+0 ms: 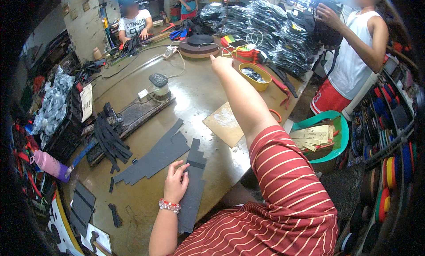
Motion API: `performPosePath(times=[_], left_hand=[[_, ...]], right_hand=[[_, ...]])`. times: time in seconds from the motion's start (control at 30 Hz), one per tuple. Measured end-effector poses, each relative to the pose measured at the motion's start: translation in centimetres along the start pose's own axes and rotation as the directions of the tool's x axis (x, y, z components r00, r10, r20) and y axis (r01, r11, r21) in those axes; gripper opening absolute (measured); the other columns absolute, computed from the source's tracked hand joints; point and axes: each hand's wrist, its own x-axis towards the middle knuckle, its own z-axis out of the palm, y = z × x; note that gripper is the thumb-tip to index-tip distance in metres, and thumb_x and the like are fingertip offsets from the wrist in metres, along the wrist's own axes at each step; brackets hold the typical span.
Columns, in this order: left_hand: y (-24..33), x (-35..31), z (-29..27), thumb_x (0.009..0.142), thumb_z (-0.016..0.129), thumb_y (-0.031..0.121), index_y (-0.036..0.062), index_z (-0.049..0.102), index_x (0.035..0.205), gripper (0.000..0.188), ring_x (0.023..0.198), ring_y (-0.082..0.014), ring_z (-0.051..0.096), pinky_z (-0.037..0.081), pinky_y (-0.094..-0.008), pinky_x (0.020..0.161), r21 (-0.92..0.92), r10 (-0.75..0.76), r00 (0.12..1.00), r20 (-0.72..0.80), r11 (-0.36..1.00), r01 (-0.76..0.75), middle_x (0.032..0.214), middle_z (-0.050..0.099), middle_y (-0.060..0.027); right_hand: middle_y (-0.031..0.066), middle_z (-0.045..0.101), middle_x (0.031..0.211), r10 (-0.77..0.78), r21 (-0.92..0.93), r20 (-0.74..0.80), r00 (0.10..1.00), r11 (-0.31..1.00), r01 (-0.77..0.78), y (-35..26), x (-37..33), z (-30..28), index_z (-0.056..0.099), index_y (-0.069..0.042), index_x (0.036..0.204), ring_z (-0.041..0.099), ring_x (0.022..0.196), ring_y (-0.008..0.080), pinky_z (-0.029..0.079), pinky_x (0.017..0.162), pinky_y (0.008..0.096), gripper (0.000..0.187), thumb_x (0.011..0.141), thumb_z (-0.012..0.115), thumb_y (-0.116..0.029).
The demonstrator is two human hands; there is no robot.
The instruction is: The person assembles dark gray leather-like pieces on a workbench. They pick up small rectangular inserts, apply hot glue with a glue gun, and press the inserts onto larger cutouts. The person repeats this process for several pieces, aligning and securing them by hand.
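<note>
Fingers (179, 168) of my left hand (175, 185) bend slightly apart over a flat grey stair-edged sheet (193, 200), but I can't tell if my right hand (222, 64) near a round brown coil (195, 48) is closed.

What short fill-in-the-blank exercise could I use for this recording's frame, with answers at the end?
1. The left hand, at the stepped grey sheet, has a beaded ____ at its wrist.
2. The right hand is stretched farther across the table than the ____ hand.
3. The oval tub is ____ in colour.
4. The green basket stands on the picture's ____ side.

Answers: bracelet; left; yellow; right.
</note>
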Motion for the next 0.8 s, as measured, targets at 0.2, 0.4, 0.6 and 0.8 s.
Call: performPosePath(times=[0.2,0.4,0.6,0.8], left_hand=[[0.0,0.1,-0.1,0.081,0.058,-0.004,0.0048,0.062,0.107,0.028,0.073,-0.0125,0.057,0.048,-0.0236,0.060,-0.003,-0.010,1.000,-0.006,1.000,0.010,0.115,0.052,-0.0086],[0.2,0.1,-0.1,0.082,0.057,-0.002,0.0041,0.062,0.107,0.027,0.079,-0.0155,0.060,0.051,-0.0256,0.063,-0.009,-0.057,0.998,0.027,0.998,0.057,0.114,0.053,-0.0089],[0.0,-0.2,-0.5,0.081,0.058,-0.004,0.0027,0.062,0.106,0.026,0.071,-0.0119,0.057,0.050,-0.0236,0.061,-0.075,-0.054,0.998,-0.015,0.996,0.052,0.115,0.051,-0.0091],[-0.2,0.1,-0.5,0.080,0.057,-0.006,0.0014,0.062,0.103,0.024,0.070,-0.0092,0.055,0.049,-0.0218,0.060,-0.116,0.012,0.996,-0.084,0.993,-0.022,0.113,0.050,-0.0086]], right_hand=[[0.0119,0.060,0.120,-0.096,0.031,-0.107,0.990,0.995,0.100,-0.5,-1.1,1.0,0.038,-0.014,0.139,0.063,0.099,0.0308,0.046,0.080,0.0563,0.043,0.096,0.038,-0.018],[0.0108,0.063,0.116,-0.124,-0.079,-0.109,0.986,0.990,0.115,2.7,-1.4,0.1,0.056,-0.011,0.122,0.063,0.102,0.0275,0.051,0.078,0.0472,0.035,0.092,0.041,-0.017],[0.0114,0.064,0.113,-0.197,-0.031,-0.198,0.960,0.980,0.195,7.3,-5.3,-1.6,0.067,-0.006,0.105,0.064,0.101,0.0271,0.053,0.078,0.0426,0.027,0.084,0.053,-0.016],[0.0172,0.064,0.106,0.052,0.047,-0.315,0.948,0.998,-0.039,17.2,-7.6,-2.6,0.050,-0.006,0.117,0.062,0.099,0.0320,0.051,0.081,0.0431,0.045,0.080,0.060,-0.029]])
